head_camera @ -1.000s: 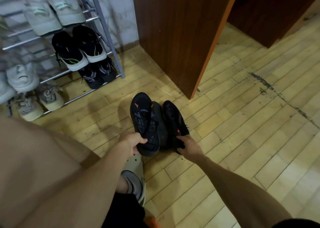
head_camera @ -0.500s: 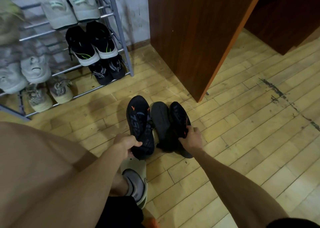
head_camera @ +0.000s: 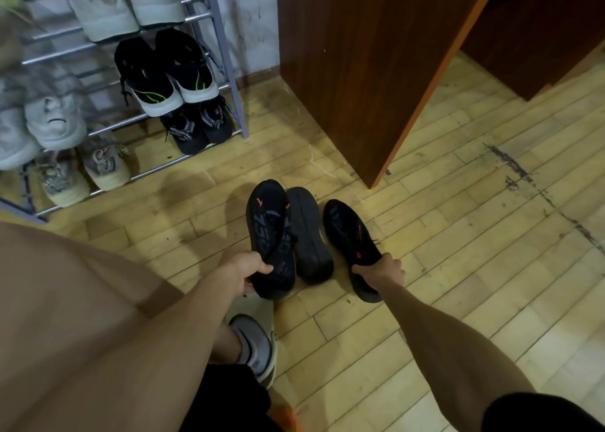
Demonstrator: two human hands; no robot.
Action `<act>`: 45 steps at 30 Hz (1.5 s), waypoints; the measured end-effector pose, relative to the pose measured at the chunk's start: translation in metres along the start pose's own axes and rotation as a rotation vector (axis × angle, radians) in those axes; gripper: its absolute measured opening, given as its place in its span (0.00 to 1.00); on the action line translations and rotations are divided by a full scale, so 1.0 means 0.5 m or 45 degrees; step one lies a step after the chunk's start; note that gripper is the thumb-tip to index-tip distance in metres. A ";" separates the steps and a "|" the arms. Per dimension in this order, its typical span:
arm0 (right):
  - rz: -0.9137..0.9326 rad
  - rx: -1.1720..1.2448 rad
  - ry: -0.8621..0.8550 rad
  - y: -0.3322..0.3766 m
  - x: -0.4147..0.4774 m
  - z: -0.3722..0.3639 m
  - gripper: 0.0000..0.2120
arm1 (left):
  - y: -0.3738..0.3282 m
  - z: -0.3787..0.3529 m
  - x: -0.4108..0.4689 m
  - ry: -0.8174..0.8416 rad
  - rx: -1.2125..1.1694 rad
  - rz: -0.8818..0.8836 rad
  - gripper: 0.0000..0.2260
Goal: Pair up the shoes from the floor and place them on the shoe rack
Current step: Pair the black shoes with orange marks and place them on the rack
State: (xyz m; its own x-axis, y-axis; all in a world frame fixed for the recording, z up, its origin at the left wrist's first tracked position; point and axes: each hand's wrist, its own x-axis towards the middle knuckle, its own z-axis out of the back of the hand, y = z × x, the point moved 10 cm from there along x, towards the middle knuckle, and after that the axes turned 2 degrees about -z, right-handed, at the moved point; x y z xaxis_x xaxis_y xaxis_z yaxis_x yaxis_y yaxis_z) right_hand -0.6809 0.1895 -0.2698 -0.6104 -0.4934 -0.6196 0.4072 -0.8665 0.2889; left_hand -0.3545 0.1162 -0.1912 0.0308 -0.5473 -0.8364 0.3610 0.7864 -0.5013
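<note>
Left hand [head_camera: 244, 269] clamped on left black shoe [head_camera: 270, 235], right hand [head_camera: 381, 267] on right black shoe [head_camera: 352, 235], both low over floor [head_camera: 458, 235]. Best lifted level together toward shoe rack [head_camera: 226, 58], far left.

Your head camera (the only view) looks steeply down and forward, close over the wooden floor [head_camera: 425, 284] beside the shoe rack [head_camera: 226, 54].

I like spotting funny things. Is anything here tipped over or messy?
Yes. The black shoe in the left hand is tipped onto its side, so its dark sole faces right. The right hand grips its partner, which sits apart. A dark scuff line also marks the floor.
</note>
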 end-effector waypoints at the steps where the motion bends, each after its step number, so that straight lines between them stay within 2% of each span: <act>1: -0.008 -0.053 -0.047 -0.013 -0.003 0.010 0.38 | -0.002 -0.004 -0.002 0.006 0.007 -0.003 0.11; 5: -0.039 -0.177 -0.184 -0.028 -0.023 0.029 0.36 | -0.008 -0.018 -0.005 0.003 -0.002 -0.013 0.15; 8: 0.323 -0.299 -0.364 0.054 -0.046 0.028 0.30 | -0.003 -0.023 -0.005 0.008 0.005 -0.004 0.16; 10: 0.518 -0.229 -0.262 0.115 -0.058 -0.006 0.28 | 0.000 -0.020 -0.004 0.012 0.021 0.004 0.16; 11: 0.534 -0.175 -0.143 0.139 -0.057 -0.032 0.28 | 0.001 -0.017 -0.003 0.011 0.034 0.007 0.15; 15: 0.235 -0.008 0.397 0.166 -0.053 -0.166 0.41 | 0.004 0.008 0.001 -0.035 0.035 0.009 0.15; 18: 0.073 0.048 0.430 0.153 -0.046 -0.204 0.46 | -0.009 0.026 -0.002 -0.071 -0.051 -0.030 0.15; 20: 0.024 0.174 0.417 0.149 -0.039 -0.206 0.42 | -0.021 0.035 -0.007 -0.086 -0.148 -0.057 0.16; 24: -0.002 0.373 0.516 0.151 -0.043 -0.208 0.26 | -0.040 0.037 -0.018 -0.111 -0.276 -0.092 0.17; 27: 0.125 0.387 0.396 0.177 -0.043 -0.150 0.25 | -0.040 0.033 -0.018 -0.129 -0.322 -0.119 0.17; 30: 0.394 0.144 0.020 0.214 -0.044 -0.057 0.30 | -0.033 0.033 -0.014 -0.141 -0.320 -0.110 0.18; 33: 0.652 -0.145 -0.322 0.230 -0.071 0.001 0.26 | -0.023 0.043 -0.011 -0.186 -0.305 -0.096 0.19; 35: 0.791 -0.289 -0.309 0.221 -0.083 -0.015 0.25 | -0.022 0.054 -0.012 -0.248 -0.292 -0.110 0.19; 38: 0.930 -0.458 -0.093 0.198 -0.099 -0.089 0.24 | -0.022 0.062 -0.007 -0.295 -0.319 -0.130 0.19; 40: 0.944 -0.440 0.010 0.192 -0.113 -0.125 0.20 | -0.020 0.066 -0.004 -0.319 -0.342 -0.145 0.17; 42: 0.944 -0.400 -0.033 0.203 -0.121 -0.127 0.18 | -0.015 0.078 -0.002 -0.386 -0.323 -0.166 0.17; 45: 0.846 -0.373 -0.176 0.225 -0.101 -0.089 0.20 | -0.002 0.097 -0.002 -0.470 -0.336 -0.147 0.18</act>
State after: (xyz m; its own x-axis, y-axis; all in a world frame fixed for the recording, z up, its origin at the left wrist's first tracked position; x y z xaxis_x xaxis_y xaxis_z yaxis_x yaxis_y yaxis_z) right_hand -0.5738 0.1202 -0.2384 -0.2438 -0.9290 -0.2785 0.8738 -0.3350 0.3524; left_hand -0.3096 0.1019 -0.1789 0.3516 -0.6633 -0.6607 0.1333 0.7340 -0.6659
